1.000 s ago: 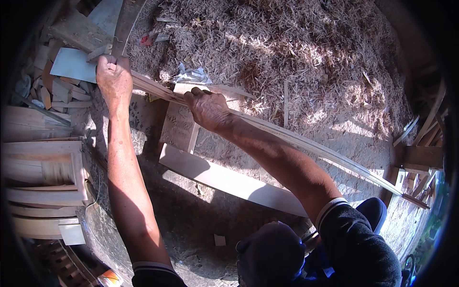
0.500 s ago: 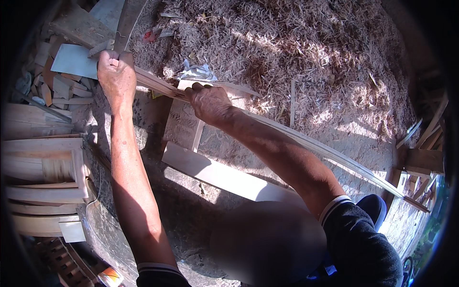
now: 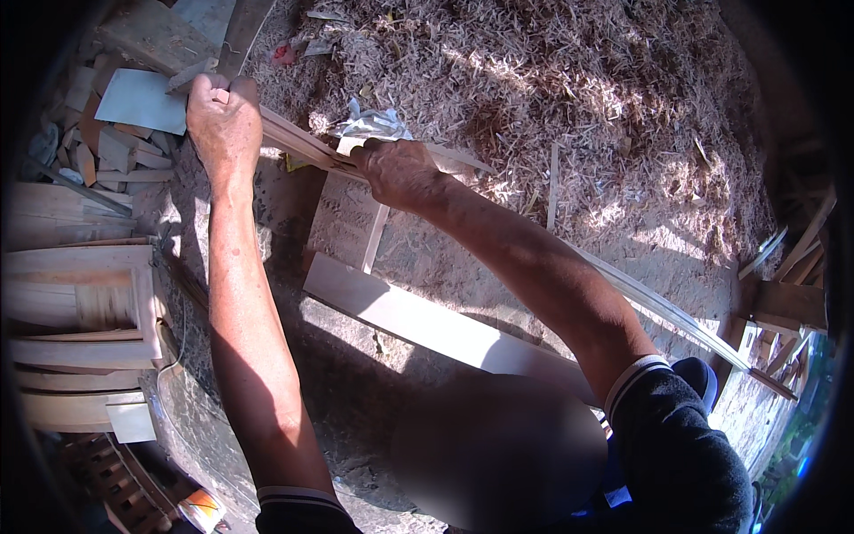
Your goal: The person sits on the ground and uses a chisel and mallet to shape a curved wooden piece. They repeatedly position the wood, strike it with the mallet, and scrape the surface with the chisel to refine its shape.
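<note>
A long, thin grooved wooden strip (image 3: 298,142) slants across the view, running under my right forearm to the lower right. My left hand (image 3: 224,129) is a closed fist at the strip's upper left end, its fingers wrapped round it. Farther along, my right hand (image 3: 400,173) grips the same strip from above, with its fingertips partly hidden. Crumpled clear plastic (image 3: 374,123) lies just beyond the right hand. Below the strip, a pale flat plank (image 3: 427,320) rests on a wooden support, and a narrow crosspiece (image 3: 374,238) meets it near its left end.
A large heap of wood shavings (image 3: 551,89) covers the far side. Wood offcuts (image 3: 124,160) and a white sheet (image 3: 140,101) lie at the left, above stacked wooden frames (image 3: 84,356). A grey-brown upright band (image 3: 240,36) stands beyond my left hand. More timber (image 3: 787,303) is at the right.
The whole view has shifted slightly. My right hand appears a little farther up and to the right; both hands keep hold of the strip.
</note>
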`<state>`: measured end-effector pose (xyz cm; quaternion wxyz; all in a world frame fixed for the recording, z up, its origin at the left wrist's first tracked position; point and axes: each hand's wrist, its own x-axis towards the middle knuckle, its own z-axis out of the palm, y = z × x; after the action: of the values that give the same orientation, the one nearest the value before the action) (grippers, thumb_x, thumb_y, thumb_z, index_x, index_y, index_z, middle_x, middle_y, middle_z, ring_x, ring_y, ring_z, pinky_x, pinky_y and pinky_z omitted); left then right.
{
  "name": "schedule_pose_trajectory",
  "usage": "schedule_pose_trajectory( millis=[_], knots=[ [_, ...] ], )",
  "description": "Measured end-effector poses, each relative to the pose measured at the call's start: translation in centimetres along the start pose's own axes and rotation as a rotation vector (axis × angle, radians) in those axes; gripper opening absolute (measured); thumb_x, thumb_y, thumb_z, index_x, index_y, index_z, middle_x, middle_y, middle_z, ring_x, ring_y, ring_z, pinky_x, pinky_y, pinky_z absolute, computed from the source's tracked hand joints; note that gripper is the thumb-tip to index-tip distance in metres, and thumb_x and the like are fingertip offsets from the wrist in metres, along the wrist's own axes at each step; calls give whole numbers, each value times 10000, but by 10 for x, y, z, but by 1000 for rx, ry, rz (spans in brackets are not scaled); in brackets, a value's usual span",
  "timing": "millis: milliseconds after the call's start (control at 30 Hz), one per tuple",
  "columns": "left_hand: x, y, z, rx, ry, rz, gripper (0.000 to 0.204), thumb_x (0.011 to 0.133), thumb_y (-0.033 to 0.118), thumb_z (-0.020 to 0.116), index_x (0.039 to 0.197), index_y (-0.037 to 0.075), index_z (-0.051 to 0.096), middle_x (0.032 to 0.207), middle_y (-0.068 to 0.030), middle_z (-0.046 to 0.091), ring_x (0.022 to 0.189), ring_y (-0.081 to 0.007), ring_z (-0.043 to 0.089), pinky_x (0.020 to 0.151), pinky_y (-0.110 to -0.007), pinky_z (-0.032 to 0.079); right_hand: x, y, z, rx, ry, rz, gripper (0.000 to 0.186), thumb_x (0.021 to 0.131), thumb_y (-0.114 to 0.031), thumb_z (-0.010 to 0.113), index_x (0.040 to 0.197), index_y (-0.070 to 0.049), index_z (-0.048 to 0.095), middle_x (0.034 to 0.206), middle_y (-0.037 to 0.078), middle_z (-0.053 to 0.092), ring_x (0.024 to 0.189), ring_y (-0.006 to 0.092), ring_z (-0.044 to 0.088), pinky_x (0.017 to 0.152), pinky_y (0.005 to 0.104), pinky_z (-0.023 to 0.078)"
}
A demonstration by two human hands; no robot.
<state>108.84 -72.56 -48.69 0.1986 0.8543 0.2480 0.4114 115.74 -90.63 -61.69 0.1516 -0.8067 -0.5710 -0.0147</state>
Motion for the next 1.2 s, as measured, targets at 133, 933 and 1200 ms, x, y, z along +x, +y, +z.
schedule_pose_trajectory(
  millis=[133,933,1200],
  knots=[
    [-1,1,-1,35,31,31,187,870,45,517,1019,-39,593,878,-194,638,850,-306,643,810,-392,499,6,2,-3,-30,-64,-16,275,889,-124,566,1141,-54,649,925,157,727,815,315,737,666,486,594],
    [-3,5,-1,-34,-1,0,95,834,14,520,916,-15,556,791,-145,610,716,-247,579,747,-378,490,16,-4,-15,-61,-146,8,282,884,-132,578,1144,-41,641,967,168,731,937,301,743,764,470,620],
    [-5,6,-2,-29,42,26,92,835,19,527,916,-18,546,793,-154,618,731,-272,596,758,-391,496,15,-4,-19,-21,-197,-2,332,847,-83,607,1169,-10,632,1025,200,725,938,332,741,807,472,619]
  ],
)
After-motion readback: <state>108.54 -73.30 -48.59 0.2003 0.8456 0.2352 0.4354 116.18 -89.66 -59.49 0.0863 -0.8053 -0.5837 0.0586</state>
